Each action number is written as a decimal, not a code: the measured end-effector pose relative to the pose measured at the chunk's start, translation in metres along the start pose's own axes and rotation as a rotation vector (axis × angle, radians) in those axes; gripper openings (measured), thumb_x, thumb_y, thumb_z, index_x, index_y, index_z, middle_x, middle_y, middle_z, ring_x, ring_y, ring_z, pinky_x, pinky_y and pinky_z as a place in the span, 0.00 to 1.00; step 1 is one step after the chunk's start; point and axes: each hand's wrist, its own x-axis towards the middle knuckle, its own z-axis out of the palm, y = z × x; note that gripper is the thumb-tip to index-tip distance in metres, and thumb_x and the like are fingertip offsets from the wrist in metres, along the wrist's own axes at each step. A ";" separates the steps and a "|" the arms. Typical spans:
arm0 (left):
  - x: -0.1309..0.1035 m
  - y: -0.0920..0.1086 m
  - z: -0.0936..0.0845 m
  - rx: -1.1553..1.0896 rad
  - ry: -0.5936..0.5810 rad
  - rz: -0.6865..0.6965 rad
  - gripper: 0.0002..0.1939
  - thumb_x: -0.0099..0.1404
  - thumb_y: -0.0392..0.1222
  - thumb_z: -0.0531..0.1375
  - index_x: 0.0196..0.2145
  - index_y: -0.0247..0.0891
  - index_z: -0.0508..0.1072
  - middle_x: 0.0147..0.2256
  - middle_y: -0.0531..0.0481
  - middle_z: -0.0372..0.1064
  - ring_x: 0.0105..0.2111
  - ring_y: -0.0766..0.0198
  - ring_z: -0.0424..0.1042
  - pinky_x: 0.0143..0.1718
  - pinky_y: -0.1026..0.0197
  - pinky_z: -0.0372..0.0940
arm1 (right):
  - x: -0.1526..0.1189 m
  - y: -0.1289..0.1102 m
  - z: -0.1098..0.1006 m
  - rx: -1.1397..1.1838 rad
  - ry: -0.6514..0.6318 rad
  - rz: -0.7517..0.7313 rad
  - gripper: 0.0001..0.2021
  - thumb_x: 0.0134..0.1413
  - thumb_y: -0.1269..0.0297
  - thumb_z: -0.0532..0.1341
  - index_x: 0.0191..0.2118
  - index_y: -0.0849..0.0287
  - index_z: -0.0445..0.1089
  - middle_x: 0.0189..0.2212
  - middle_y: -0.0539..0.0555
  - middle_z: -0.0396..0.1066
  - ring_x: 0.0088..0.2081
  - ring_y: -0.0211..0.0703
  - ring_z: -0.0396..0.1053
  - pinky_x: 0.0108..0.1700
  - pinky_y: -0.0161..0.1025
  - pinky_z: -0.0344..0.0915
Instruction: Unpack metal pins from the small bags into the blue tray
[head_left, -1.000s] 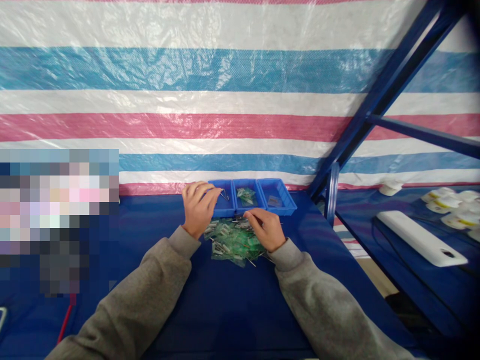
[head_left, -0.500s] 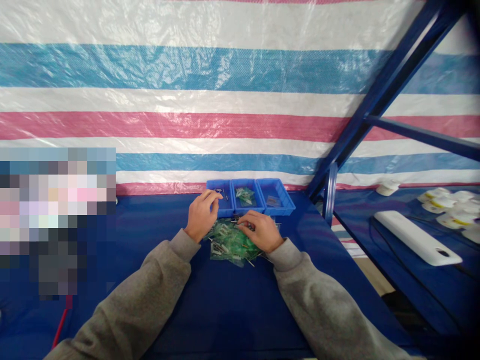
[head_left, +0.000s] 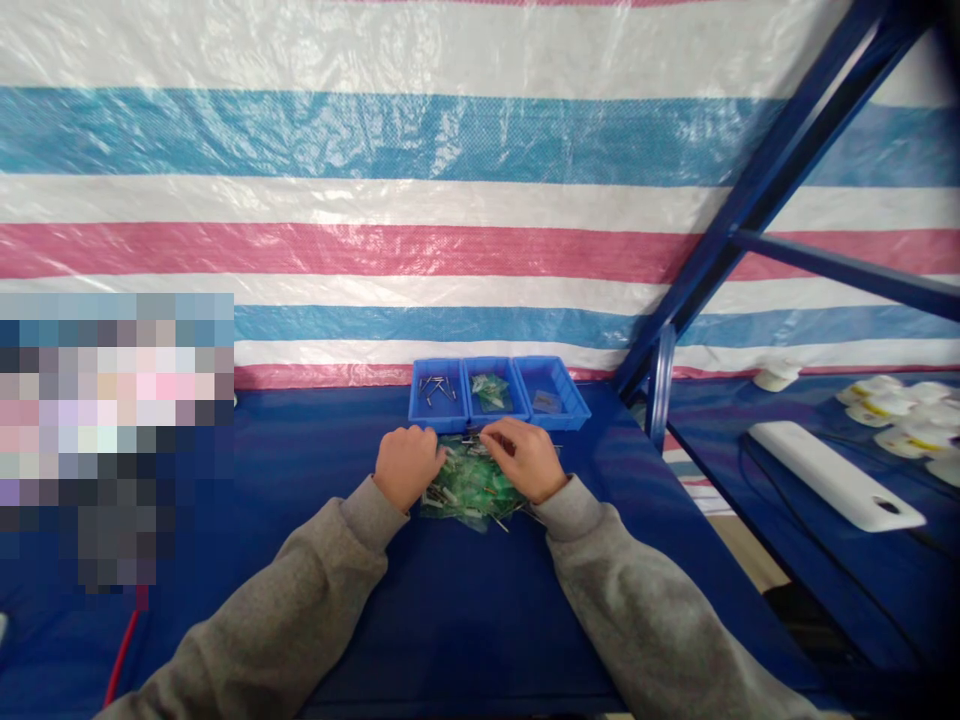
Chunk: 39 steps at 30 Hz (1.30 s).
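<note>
A loose pile of greenish clear plastic packets [head_left: 472, 485] and thin metal screws [head_left: 501, 522] lies on the blue table. At its left edge is my left hand [head_left: 407, 466], fingers bent downward and thumb apart; its fingertips are partly hidden, and nothing shows in it. Over the pile's back right part, my right hand [head_left: 527, 460] has thumb and forefinger pinched together near some metal pieces; what it grips is too small to name. Behind the pile stand three blue bins: the left bin [head_left: 439, 424] holds several screws, the middle bin [head_left: 498, 416] green packets, the right bin [head_left: 574, 408] a clear plastic piece.
A slanted blue metal frame [head_left: 739, 225] rises to the right of the bins. Past a gap, another blue surface carries a long white object [head_left: 832, 475], dark cables and white rolls [head_left: 877, 400]. A striped plastic sheet [head_left: 420, 250] hangs behind. The left side is blurred out.
My left hand has come back from over the left bin to the pile's left edge, uncovering the screws in that bin. My right hand has shifted only slightly.
</note>
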 end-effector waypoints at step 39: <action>0.026 0.027 0.004 -1.663 0.180 0.066 0.18 0.60 0.49 0.60 0.42 0.38 0.61 0.17 0.61 0.59 0.13 0.74 0.59 0.15 0.72 0.56 | -0.003 -0.004 -0.009 0.269 0.185 -0.035 0.15 0.56 0.67 0.56 0.50 0.55 0.68 0.47 0.59 0.62 0.42 0.44 0.66 0.37 0.39 0.70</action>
